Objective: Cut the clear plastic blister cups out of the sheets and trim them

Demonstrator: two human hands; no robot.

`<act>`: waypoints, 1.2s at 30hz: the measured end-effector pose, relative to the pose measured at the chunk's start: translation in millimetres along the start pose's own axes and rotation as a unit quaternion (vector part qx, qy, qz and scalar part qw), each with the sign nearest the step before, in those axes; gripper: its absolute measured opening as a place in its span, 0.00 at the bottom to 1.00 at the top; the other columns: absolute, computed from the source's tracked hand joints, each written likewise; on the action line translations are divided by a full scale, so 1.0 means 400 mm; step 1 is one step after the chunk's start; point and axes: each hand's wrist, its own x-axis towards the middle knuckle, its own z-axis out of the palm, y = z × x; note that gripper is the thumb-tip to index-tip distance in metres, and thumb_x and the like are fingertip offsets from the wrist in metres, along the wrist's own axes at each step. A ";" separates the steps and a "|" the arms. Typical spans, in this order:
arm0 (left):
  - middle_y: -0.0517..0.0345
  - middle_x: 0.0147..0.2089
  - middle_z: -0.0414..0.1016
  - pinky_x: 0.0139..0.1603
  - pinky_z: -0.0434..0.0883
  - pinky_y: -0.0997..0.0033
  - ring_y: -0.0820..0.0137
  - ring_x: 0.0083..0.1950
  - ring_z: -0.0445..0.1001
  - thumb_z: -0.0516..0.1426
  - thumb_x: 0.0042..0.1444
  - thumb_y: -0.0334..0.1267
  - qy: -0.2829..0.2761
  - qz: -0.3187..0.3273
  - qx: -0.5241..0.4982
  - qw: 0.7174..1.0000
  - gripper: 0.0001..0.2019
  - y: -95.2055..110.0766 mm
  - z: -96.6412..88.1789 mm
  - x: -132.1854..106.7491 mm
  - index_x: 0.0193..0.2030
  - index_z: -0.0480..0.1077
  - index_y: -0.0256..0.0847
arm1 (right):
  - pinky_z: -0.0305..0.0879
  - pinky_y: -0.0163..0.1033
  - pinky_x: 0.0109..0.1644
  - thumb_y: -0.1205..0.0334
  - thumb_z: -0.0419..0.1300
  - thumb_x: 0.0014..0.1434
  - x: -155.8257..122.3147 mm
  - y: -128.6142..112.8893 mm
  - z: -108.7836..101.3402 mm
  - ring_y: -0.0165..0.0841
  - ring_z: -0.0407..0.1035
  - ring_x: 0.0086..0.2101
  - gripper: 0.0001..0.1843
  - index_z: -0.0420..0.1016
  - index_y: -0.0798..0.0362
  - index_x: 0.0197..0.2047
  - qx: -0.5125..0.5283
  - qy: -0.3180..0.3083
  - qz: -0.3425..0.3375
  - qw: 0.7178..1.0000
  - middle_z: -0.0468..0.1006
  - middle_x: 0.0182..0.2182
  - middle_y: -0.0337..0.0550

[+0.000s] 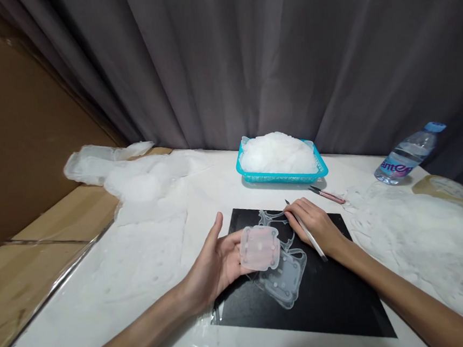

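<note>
On the black mat (pixel 340 299) at the near middle of the table (pixel 106 314), the left hand (pixel 217 264) holds a small translucent square piece (pixel 259 247), its fingers curled under it and the thumb raised clear. The piece sits lifted just above a clear sheet (pixel 286 276) that lies flat on the mat, with similar square shapes still joined in it — so, judging from this, one piece is free and at least one more is left to cut out.

The right hand (pixel 315 224) rests on the far part of the mat, fingers closed around a thin knife (pixel 307 231) held like a pen, its tip pointing toward the far edge.

Beyond the mat stands a turquoise basket (pixel 282 177) heaped with white translucent bits. A second cutter (pixel 327 194) lies just right of it. At the far right corner are a water bottle (pixel 410 153) on its side and a roll of tape (pixel 444 190). Heaps of white offcuts (pixel 428 242) cover the right side — more plastic sheeting (pixel 137 203) crowds the left edge, leaving only the mat as working room.
</note>
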 end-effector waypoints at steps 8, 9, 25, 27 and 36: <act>0.33 0.65 0.75 0.68 0.68 0.48 0.48 0.66 0.75 0.43 0.67 0.70 0.006 -0.014 -0.013 1.000 0.43 0.001 0.005 0.003 0.66 0.71 0.32 | 0.70 0.46 0.45 0.67 0.50 0.74 0.000 -0.003 -0.003 0.39 0.72 0.38 0.11 0.74 0.52 0.44 0.043 0.011 0.008 0.999 0.77 0.36 0.47; 0.33 0.65 0.75 0.68 0.67 0.48 0.48 0.66 0.74 0.43 0.67 0.69 0.004 -0.014 -0.013 1.000 0.42 0.000 0.003 0.002 0.67 0.70 0.32 | 0.70 0.46 0.46 0.67 0.50 0.74 0.002 -0.010 -0.005 0.39 0.72 0.38 0.11 0.74 0.52 0.44 0.058 0.011 0.010 0.998 0.77 0.36 0.47; 0.48 0.67 0.68 0.73 0.62 0.46 0.55 0.70 0.66 0.56 0.71 0.45 -0.001 0.136 0.548 0.825 0.19 -0.016 -0.066 -0.008 0.66 0.63 0.53 | 0.67 0.38 0.34 0.55 0.63 0.68 0.112 -0.051 -0.117 0.33 0.71 0.27 0.09 0.76 0.50 0.37 0.158 0.199 0.220 0.942 0.76 0.26 0.36; 0.50 0.65 0.70 0.70 0.66 0.47 0.54 0.67 0.68 0.55 0.71 0.44 0.004 0.172 0.641 0.748 0.17 -0.008 -0.066 -0.014 0.65 0.65 0.53 | 0.67 0.40 0.35 0.53 0.62 0.69 0.139 0.011 -0.140 0.34 0.71 0.27 0.11 0.76 0.50 0.38 0.067 0.279 0.209 0.935 0.76 0.26 0.38; 0.52 0.78 0.57 0.76 0.59 0.41 0.49 0.77 0.56 0.57 0.70 0.51 0.024 0.233 0.814 0.531 0.29 -0.035 -0.104 -0.001 0.74 0.59 0.51 | 0.66 0.45 0.42 0.58 0.53 0.74 0.157 0.227 -0.082 0.42 0.72 0.36 0.14 0.74 0.52 0.38 -0.186 0.190 0.102 0.959 0.79 0.34 0.49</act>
